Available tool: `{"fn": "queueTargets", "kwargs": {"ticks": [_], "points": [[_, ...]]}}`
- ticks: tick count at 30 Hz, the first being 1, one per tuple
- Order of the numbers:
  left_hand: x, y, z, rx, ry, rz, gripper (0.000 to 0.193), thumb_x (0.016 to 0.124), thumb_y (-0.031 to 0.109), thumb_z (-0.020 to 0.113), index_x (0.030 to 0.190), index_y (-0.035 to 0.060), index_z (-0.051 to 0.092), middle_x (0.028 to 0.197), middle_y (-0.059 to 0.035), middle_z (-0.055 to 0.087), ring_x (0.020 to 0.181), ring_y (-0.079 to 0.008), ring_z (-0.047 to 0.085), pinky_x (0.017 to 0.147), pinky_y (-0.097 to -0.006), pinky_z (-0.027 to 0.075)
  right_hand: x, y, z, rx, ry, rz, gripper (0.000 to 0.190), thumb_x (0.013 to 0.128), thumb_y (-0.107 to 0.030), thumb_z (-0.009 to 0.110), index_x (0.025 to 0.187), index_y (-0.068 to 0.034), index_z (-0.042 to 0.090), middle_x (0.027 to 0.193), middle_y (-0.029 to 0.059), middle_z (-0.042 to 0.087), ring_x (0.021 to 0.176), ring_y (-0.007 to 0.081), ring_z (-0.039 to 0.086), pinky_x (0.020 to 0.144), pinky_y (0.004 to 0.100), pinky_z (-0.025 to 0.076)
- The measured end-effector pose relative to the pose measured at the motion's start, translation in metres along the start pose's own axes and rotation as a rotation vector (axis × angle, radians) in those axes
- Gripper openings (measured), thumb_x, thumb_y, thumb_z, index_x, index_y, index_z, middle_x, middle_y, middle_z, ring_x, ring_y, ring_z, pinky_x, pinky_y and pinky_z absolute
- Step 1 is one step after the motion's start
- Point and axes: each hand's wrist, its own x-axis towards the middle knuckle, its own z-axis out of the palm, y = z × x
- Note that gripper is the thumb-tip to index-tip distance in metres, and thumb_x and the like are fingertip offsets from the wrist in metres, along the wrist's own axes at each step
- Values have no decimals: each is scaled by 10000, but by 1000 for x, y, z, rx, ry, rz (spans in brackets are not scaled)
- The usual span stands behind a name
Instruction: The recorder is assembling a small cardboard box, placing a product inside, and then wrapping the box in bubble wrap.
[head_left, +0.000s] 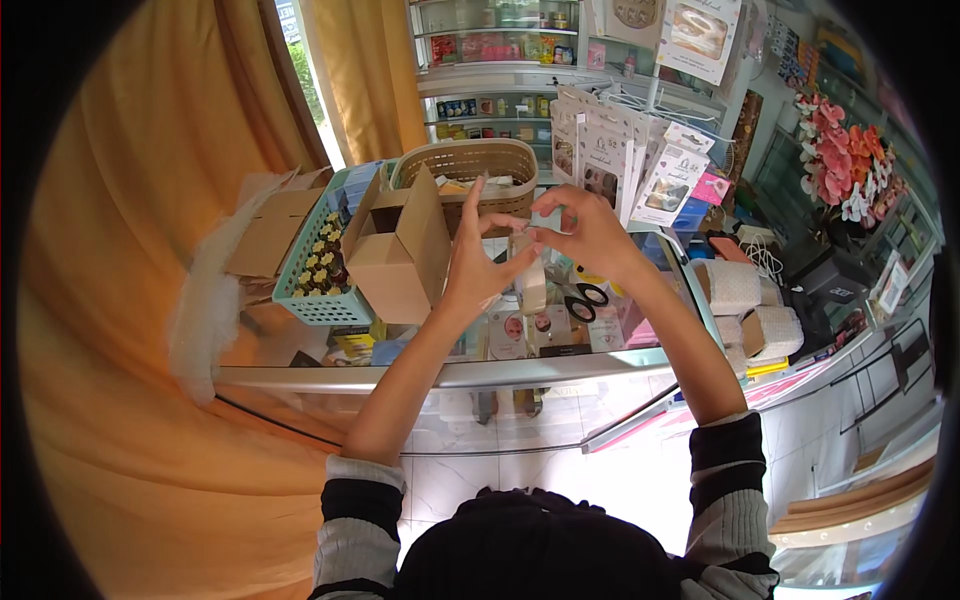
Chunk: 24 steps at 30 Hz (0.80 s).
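My left hand (484, 262) grips a roll of clear packing tape (532, 289) between thumb and index finger, above the glass counter. To its right, my right hand (596, 232) pinches a small translucent piece (551, 219) at the top of the roll. Whether that piece is the tape's loose end is hard to tell. Black-handled scissors (585, 302) lie on the counter below my right hand. Left of my left hand stands a small cardboard box (397, 266) with raised flaps.
A teal plastic basket (330, 309) of small bottles with yellow flower-shaped tops stands left. Behind is a beige woven basket (517, 154). Packaged press-on nails (600, 157) hang on a rack. Bubble wrap (206, 307) and flat cardboard (274, 232) lie left; wrapped parcels (776, 330) are stacked right.
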Motion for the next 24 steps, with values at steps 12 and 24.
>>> {"fn": "queueTargets", "kwargs": {"ticks": [12,24], "points": [[-1,-2,-9,-43,-63,-100,1051,745,146,790,1481,26,49,1054,-126,604,1034,-227,589,990,-391,407,24,24,22,90,-6,-248,66,789,-38,625,840,-1,642,843,90,601,737,210,587,660,323,473],[9,11,-8,212,-110,-182,1285,661,244,852,1484,61,-118,1432,-230,275,1185,-307,509,892,-400,496,50,39,41,-98,231,-396,42,780,-30,631,767,3,608,806,113,588,748,308,586,656,395,459]]}}
